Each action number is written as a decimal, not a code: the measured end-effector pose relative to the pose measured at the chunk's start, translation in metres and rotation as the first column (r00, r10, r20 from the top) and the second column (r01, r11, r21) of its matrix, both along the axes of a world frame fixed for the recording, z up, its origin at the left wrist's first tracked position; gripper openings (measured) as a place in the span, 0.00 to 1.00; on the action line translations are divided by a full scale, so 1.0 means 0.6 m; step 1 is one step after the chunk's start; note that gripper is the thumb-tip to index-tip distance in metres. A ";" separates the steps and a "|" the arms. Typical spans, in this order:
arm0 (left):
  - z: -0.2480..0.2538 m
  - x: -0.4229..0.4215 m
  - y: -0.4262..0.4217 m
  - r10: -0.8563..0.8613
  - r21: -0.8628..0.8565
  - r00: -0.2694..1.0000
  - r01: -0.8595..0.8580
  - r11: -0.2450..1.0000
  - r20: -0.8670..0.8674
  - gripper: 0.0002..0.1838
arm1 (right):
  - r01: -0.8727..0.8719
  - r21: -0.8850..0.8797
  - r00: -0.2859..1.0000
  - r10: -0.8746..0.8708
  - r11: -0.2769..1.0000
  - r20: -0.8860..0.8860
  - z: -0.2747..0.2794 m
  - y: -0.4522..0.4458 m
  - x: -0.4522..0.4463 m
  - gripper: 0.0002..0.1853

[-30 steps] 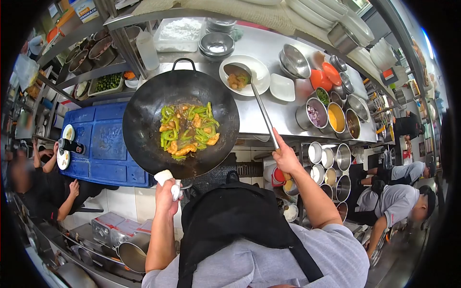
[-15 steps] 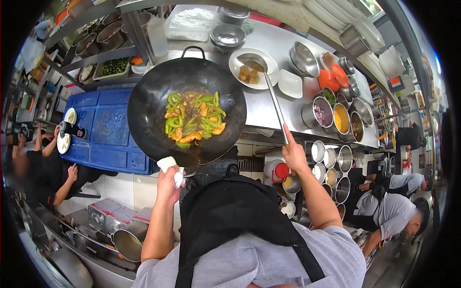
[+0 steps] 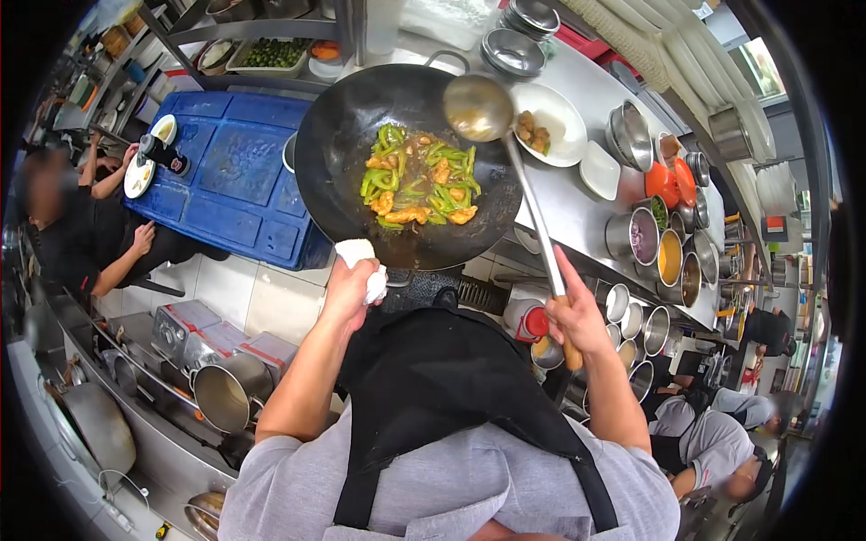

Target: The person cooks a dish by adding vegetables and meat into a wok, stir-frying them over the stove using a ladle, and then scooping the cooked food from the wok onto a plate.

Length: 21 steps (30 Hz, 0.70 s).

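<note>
Green vegetable strips and orange-brown pieces lie in the middle of a large black wok (image 3: 329,144). My left hand (image 3: 354,287) is closed round a white cloth (image 3: 375,281) at the wok's near edge. In my right hand (image 3: 575,316) is the wooden handle of a long metal ladle (image 3: 478,108), gripped with fingers wrapped. The ladle's bowl is over the wok's right rim. To its right, a white oval plate (image 3: 564,117) holds a few brown pieces at its left side. A small white dish (image 3: 599,171) sits beside the plate.
A blue lidded container (image 3: 236,171) stands left of the wok, with two plates and a dark bottle on it. Metal bowls and pots (image 3: 631,236) of ingredients line the steel counter at right. A person in black (image 3: 90,225) sits at left; others in grey are at right.
The ladle's bowl has moved left from the plate to over the wok, leaving brown pieces on the plate. The wok and surroundings appear shifted as the view turned.
</note>
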<state>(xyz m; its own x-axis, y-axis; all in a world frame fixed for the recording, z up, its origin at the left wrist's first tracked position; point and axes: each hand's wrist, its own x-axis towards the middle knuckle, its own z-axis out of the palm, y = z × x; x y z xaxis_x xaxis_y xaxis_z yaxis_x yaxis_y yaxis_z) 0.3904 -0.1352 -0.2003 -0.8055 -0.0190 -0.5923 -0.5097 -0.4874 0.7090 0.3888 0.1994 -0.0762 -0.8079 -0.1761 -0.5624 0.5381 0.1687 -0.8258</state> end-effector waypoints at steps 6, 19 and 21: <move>0.002 -0.002 -0.014 0.030 -0.027 0.999 -0.030 0.999 -0.013 0.05 | -0.258 0.244 0.962 0.271 0.935 -0.022 -0.050 -0.040 -0.092 0.45; -0.022 -0.003 -0.044 -0.036 -0.032 0.998 0.035 0.999 -0.044 0.11 | 0.094 -0.658 0.931 0.169 0.747 0.325 -0.131 -0.072 0.024 0.48; -0.020 -0.011 -0.044 -0.067 -0.025 0.996 0.066 0.998 -0.060 0.12 | 0.108 -0.701 0.949 0.137 0.705 0.283 -0.123 -0.067 0.036 0.48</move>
<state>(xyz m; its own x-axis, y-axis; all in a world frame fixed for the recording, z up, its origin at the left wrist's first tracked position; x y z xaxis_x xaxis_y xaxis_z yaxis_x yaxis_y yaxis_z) 0.3838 -0.1619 -0.2122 -0.8401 0.0230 -0.5420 -0.4960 -0.4371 0.7503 0.4103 0.1590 -0.1498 -0.6196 -0.6260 -0.4735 0.7731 -0.3825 -0.5060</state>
